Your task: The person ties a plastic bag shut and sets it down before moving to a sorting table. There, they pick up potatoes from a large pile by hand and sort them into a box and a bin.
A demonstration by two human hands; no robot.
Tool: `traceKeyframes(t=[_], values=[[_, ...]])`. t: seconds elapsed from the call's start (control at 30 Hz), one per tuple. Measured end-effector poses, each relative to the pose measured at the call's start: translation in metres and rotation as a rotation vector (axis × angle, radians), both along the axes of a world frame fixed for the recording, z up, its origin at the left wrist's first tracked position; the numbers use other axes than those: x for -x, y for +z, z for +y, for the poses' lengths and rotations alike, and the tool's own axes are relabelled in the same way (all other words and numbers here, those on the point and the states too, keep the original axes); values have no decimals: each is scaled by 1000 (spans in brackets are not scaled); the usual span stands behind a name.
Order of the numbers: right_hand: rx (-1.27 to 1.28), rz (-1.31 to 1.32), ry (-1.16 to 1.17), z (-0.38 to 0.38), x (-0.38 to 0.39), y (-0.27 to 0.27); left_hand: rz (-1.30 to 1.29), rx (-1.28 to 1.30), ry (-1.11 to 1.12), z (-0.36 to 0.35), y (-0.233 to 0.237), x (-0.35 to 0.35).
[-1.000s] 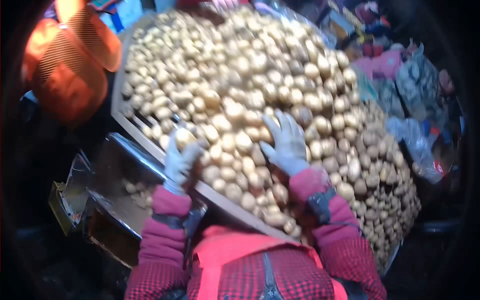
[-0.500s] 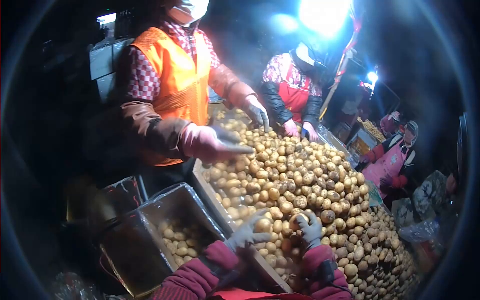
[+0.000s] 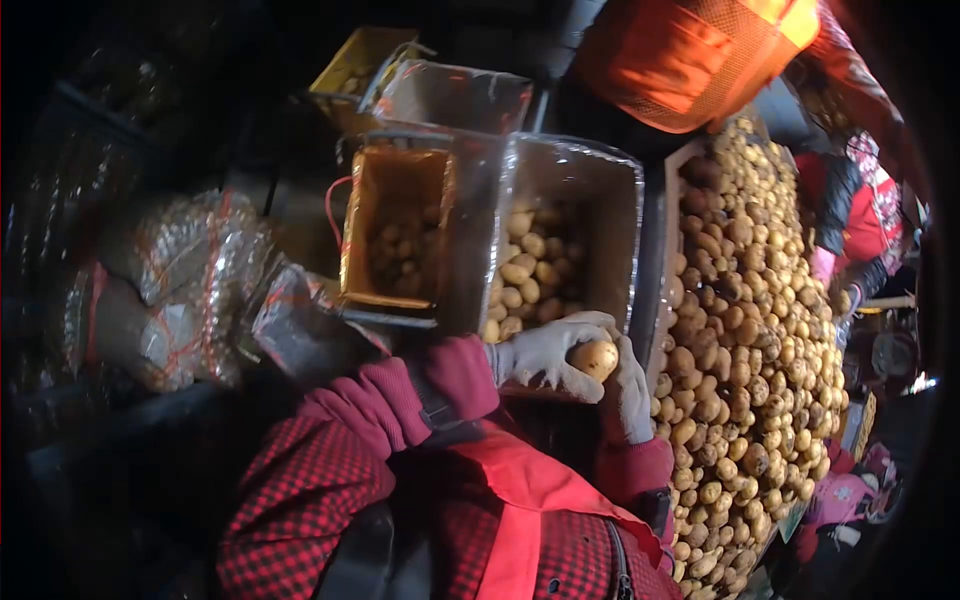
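Potato: rounded, pale yellow-tan skin, smooth-looking, a few small darker marks on the side facing up. Sits over the near edge of a large carton, above the rim. Left hand, in a pale glove, has fingers curled round it, opened about as wide as the potato. Right hand, gloved too, close against the potato's right side, fingers slightly bent; cannot tell if they grip.

Edges: carton rim wrapped in shiny film, walls standing well above the potatoes inside, so there is depth over them. Counter just right of carton, raised edge, only a narrow dark gap between; heap of potatoes lies behind that edge. Smaller box left of carton, potatoes low inside. Person in orange vest at the far side, close to the carton's far right corner; little room there.
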State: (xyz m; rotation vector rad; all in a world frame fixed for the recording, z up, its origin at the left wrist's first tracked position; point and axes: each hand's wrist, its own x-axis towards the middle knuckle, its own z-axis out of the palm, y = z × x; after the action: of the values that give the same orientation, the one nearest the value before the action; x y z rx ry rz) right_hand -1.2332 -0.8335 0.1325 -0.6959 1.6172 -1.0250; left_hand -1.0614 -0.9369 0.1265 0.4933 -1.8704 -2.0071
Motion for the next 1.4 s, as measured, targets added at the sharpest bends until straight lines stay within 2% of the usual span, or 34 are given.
traceKeyframes(t=[0.03,0.07,0.1,0.13,0.2,0.23,0.27,0.3,0.37,0.4,0.43,0.47,0.5,0.53,0.57,0.6,0.63,0.67,0.73,0.77,0.83,0.87,0.93,1.0,1.07,1.13,1.17,1.27,1.33,1.4], values=[[-6,-46,50,-4,-6,-3,6,26,40,1,-12,-12],[146,187,216,-7,-13,-3,13,52,77,2,-24,-22],[309,438,331,-10,-21,-2,134,16,222,10,-42,-30],[216,215,252,-12,-30,4,143,-347,265,13,-28,-46],[35,-212,73,-16,-41,14,244,-392,310,12,-83,-78],[52,-43,96,-15,-34,3,295,-407,326,10,-122,-95],[58,-33,114,-12,-33,0,346,-417,334,5,-142,-113],[75,-19,122,-9,-31,-1,88,-528,555,2,-130,-134],[88,-8,85,-4,-26,0,-173,-676,833,-13,-54,-156],[178,211,188,-2,-21,1,-164,-736,889,-18,-22,-157],[255,409,290,3,-12,-3,-88,-546,912,-28,-75,-176],[86,194,173,3,-21,21,-10,-349,938,-38,-126,-193],[100,81,97,10,-19,2,65,-161,965,-48,-176,-210],[166,135,106,10,-20,8,116,-551,1116,-61,-168,-212],[99,108,82,13,-16,5,-81,-605,1238,-74,-135,-198],[29,-116,-35,12,-22,27,-171,-614,1317,-72,-106,-182],[47,-54,-24,14,-17,31,-262,-626,1393,-70,-77,-166],[56,5,-12,18,-12,30,-50,-550,1382,-79,-131,-171],[163,-75,-110,25,-4,20,407,-439,1272,-97,-236,-182],[191,-112,-139,29,5,8,250,-184,1297,-101,-209,-149],[226,-182,-231,40,11,2,113,8,1196,-96,-107,-94],[222,-228,-294,44,10,10,42,101,1133,-96,-76,-73],[213,-276,-402,51,10,26,187,251,1011,-106,-91,-37],[140,-291,-423,65,19,34,-2,843,776,-113,-75,-4],[104,-242,-526,71,24,40,140,364,678,-80,-39,49],[159,-175,-476,87,37,30,131,558,455,-67,-19,88],[131,-50,-479,90,43,31,168,600,350,-59,-8,107],[356,-437,-657,101,54,35,195,723,73,-38,25,163],[317,-346,-680,110,68,42,231,875,-121,-31,33,209],[298,-257,-696,121,79,43,279,912,-275,-20,34,259]])
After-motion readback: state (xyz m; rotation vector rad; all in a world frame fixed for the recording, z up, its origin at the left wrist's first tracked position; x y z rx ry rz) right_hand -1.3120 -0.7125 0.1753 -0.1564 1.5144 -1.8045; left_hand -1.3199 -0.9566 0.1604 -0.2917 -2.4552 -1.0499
